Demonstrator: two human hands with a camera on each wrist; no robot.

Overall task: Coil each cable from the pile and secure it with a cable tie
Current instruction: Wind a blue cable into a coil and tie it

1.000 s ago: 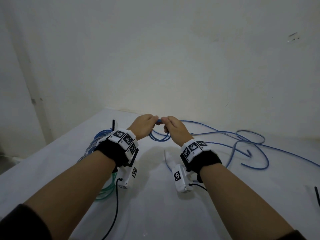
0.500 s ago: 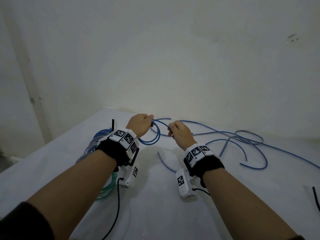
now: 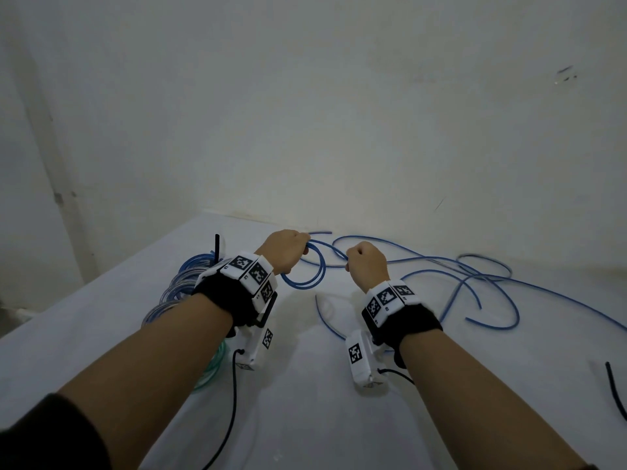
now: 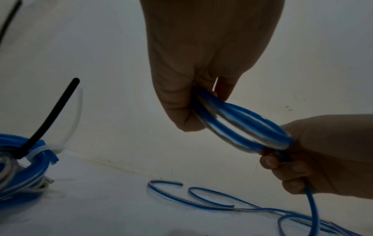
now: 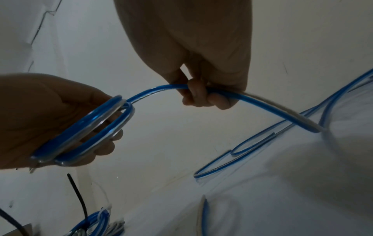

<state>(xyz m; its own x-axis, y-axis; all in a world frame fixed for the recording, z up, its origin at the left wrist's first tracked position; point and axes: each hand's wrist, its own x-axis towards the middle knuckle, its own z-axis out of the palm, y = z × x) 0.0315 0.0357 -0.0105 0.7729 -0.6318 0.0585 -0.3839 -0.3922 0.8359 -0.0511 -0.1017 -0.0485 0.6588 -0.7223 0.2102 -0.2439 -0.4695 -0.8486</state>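
A blue cable with a clear stripe is being wound above the white table [image 3: 305,418]. My left hand [image 3: 288,249] grips a small coil [image 3: 305,273] of two loops; the left wrist view shows its fingers [image 4: 181,111] curled round the coil [image 4: 242,126]. About a hand's width to the right, my right hand [image 3: 364,262] is a fist round the cable's free run. In the right wrist view its fingers [image 5: 203,97] pinch the cable [image 5: 268,105], which arcs from the coil [image 5: 86,132] down to the table. The loose rest of the cable [image 3: 475,283] sprawls to the right.
Finished blue coils [image 3: 190,276] lie at the left, bound by a black tie [image 4: 54,115] and a white tie [image 4: 42,150]. A green coil [image 3: 210,371] lies under my left forearm. A black tie [image 3: 615,391] lies at the right edge. The wall stands close behind.
My hands were together at the cable one second ago and have since drawn apart. The right hand slid rightward along the cable, and the coil in the left hand hangs more open.
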